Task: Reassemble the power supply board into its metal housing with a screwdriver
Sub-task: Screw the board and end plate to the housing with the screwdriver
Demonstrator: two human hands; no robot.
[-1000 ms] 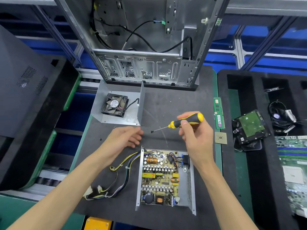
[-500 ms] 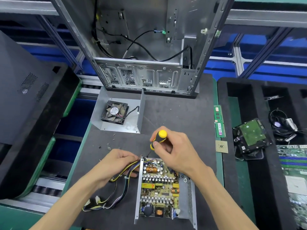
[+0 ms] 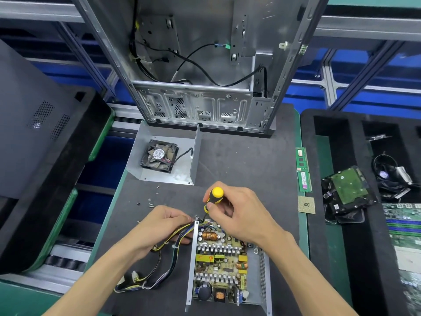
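The power supply board (image 3: 219, 265) lies inside its open metal housing (image 3: 262, 290) near the front of the dark mat. My right hand (image 3: 241, 213) grips a yellow and black screwdriver (image 3: 213, 198), held nearly upright, its tip at the board's far left corner. My left hand (image 3: 164, 226) holds the bundle of yellow and black cables (image 3: 164, 263) against the housing's left wall. Several loose screws (image 3: 150, 201) lie on the mat left of the hands.
The housing's cover with a black fan (image 3: 159, 156) lies behind. An open computer case (image 3: 200, 99) stands at the back. Memory sticks (image 3: 304, 169) and a CPU chip (image 3: 306, 204) lie right; a foam tray with a hard drive (image 3: 347, 190) and a motherboard (image 3: 407, 236) lies further right.
My right hand brought the screwdriver from level above the mat down to upright at the board's far left corner. My left hand moved onto the cables beside the housing.
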